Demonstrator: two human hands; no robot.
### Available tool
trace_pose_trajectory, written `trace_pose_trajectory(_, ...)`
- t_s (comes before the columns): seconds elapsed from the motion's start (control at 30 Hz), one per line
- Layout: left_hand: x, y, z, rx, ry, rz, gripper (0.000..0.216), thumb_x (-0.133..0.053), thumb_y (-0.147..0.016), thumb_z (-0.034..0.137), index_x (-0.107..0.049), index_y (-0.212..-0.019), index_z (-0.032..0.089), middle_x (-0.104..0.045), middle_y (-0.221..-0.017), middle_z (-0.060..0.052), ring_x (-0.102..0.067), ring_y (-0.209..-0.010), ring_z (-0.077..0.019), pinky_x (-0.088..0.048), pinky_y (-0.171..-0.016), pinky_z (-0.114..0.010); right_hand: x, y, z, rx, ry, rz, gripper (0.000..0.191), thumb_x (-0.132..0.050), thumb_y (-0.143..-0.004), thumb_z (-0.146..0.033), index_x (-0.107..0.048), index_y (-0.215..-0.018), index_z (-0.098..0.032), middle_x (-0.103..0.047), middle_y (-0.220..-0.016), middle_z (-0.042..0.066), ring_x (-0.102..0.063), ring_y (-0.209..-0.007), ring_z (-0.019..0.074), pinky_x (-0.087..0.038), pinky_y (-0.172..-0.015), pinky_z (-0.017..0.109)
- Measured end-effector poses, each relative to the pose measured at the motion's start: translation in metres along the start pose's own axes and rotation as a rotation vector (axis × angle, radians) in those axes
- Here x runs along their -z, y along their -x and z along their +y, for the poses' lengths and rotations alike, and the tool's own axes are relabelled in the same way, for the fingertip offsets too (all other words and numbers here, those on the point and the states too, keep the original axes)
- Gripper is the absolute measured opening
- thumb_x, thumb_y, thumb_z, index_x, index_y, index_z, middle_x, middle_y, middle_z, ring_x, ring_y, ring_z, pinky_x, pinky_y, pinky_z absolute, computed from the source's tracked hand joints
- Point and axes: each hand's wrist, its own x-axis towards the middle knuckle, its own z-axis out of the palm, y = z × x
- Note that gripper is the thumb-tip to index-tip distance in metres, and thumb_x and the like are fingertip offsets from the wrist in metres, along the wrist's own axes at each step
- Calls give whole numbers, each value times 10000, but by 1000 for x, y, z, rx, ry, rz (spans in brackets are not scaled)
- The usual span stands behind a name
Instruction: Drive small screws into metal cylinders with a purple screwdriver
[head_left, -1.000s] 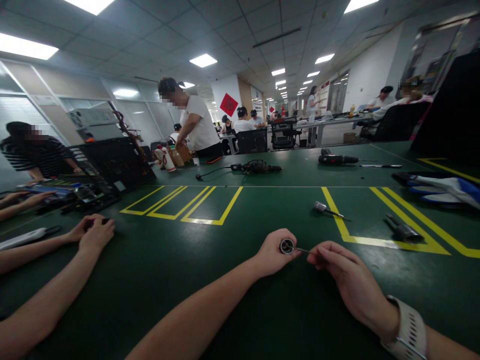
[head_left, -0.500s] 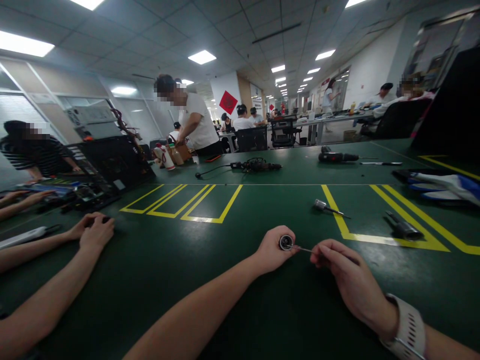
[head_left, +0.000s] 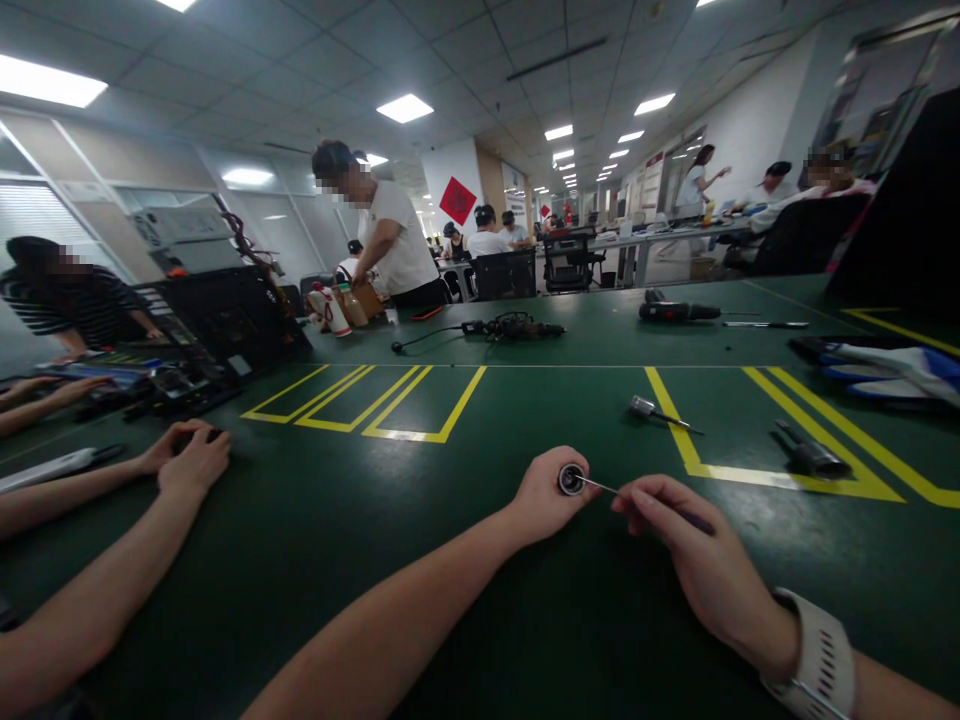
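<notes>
My left hand is closed around a short round metal cylinder, its hollow end facing me. From the right, my right hand grips a thin screwdriver with a dark handle. The shaft's tip reaches into the cylinder's open mouth; what it touches inside is too small to make out. Beyond my right hand, a small metal piece with a thin shaft lies across yellow tape. Further right rests a larger metal cylindrical part with a prong.
Farther back on the green table lie a corded tool, a power drill and a pen. Blue-and-white gloves are at right. A co-worker's hands are at left, near an opened computer case.
The screwdriver's tip has shifted slightly within the cylinder's mouth, and my right hand has moved a little left and up. My left hand stays nearly still.
</notes>
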Motion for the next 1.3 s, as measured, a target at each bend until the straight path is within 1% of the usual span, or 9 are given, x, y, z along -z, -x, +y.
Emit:
trace_pose_trajectory(0.1, -1, 0, -1, -9, -19, 10, 136, -657, -715, 223, -537, -728, 162, -524, -720, 16, -507, -684, -126, -412, -633, -243, 0, 2, 0, 25, 95, -8, 240, -595, -800, -442, -661, -844, -215, -646, -828, 38, -559, -771, 220, -431, -692, 354)
trace_pose_trajectory(0.27, -2, 0, 1, -10, -87, 6, 139, -669, -703, 231, -549, -718, 162, -538, -705, 10, -512, -675, -133, -409, -624, -249, -3, 7, -3, 99, 231, -5, 217, -584, -794, -444, -655, -815, -240, -638, -831, 38, -565, -846, 252, -424, -733, 366)
trace_pose_trajectory(0.43, -1, 0, 1, -46, -139, -12, 136, -668, -701, 239, -555, -729, 167, -560, -729, 7, -521, -680, -135, -412, -646, -258, -6, 11, -6, 154, 315, -26, 183, -561, -804, -415, -639, -795, -251, -626, -828, 38, -568, -815, 247, -430, -730, 369)
trace_pose_trajectory(0.53, -1, 0, 0, -57, -145, -9, 134, -662, -709, 245, -555, -725, 167, -563, -734, 7, -525, -685, -133, -412, -659, -260, -5, 11, -8, 173, 340, -41, 197, -538, -816, -412, -619, -756, -243, -616, -801, 37, -568, -787, 240, -433, -706, 365)
trace_pose_trajectory(0.7, -1, 1, 0, -34, -136, -5, 156, -666, -715, 265, -543, -722, 169, -550, -729, 14, -518, -676, -127, -415, -646, -252, -4, 13, -10, 182, 346, -86, 237, -510, -829, -415, -606, -715, -232, -605, -760, 32, -570, -734, 229, -445, -654, 355)
trace_pose_trajectory(0.97, -1, 0, 0, -40, -115, -4, 154, -664, -710, 260, -541, -718, 167, -549, -733, 6, -516, -687, -135, -412, -650, -259, -3, 14, -9, 192, 321, -70, 207, -506, -840, -401, -615, -777, -236, -619, -797, 34, -577, -779, 231, -444, -693, 356)
trace_pose_trajectory(1.13, -2, 1, 0, -55, -106, -2, 139, -661, -697, 233, -542, -711, 162, -540, -709, 9, -507, -665, -129, -405, -624, -247, -5, 12, -10, 131, 273, -54, 195, -570, -792, -424, -625, -802, -237, -617, -832, 33, -572, -824, 242, -431, -732, 363)
trace_pose_trajectory(1.3, -2, 1, 2, -74, -67, 17, 144, -666, -685, 209, -531, -697, 161, -527, -694, 12, -495, -645, -124, -397, -611, -243, -4, 10, -8, 69, 207, -62, 214, -601, -777, -437, -642, -815, -230, -627, -842, 28, -568, -867, 248, -414, -756, 361)
